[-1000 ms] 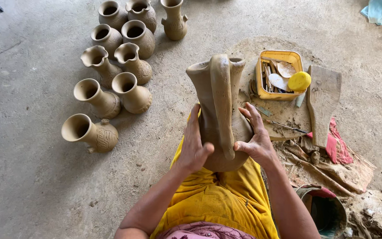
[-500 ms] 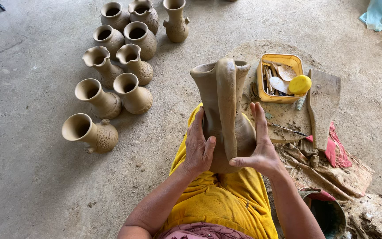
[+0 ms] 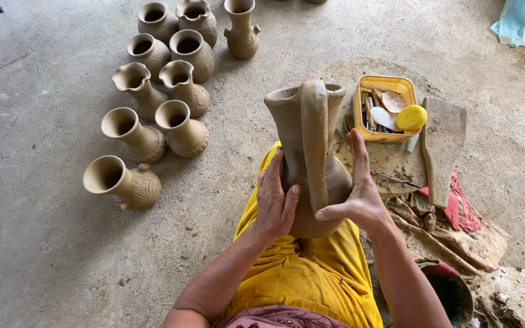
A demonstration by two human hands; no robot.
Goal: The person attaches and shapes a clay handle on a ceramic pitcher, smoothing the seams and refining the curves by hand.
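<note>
A wet, unfired clay jug point(image 3: 304, 130) with a wide neck and a thick strap handle rests on my lap, over a yellow cloth point(image 3: 299, 273). My left hand point(image 3: 274, 200) cups the jug's belly on the left side, thumb beside the base of the handle. My right hand point(image 3: 356, 191) supports the right side, fingers stretched flat up the belly and thumb pressing the lower end of the handle.
Several finished clay vases point(image 3: 171, 79) stand on the concrete floor at upper left; one point(image 3: 120, 181) lies on its side. To the right: a yellow tray of tools point(image 3: 384, 109) with a yellow sponge point(image 3: 411, 117), a wooden paddle point(image 3: 442, 146), a red rag point(image 3: 457, 206) and a dark bucket point(image 3: 451, 291).
My right hand has gone from curled fingers around the jug's belly to flat, stretched fingers, with the thumb now at the handle's base. The jug has shifted slightly right in view.
</note>
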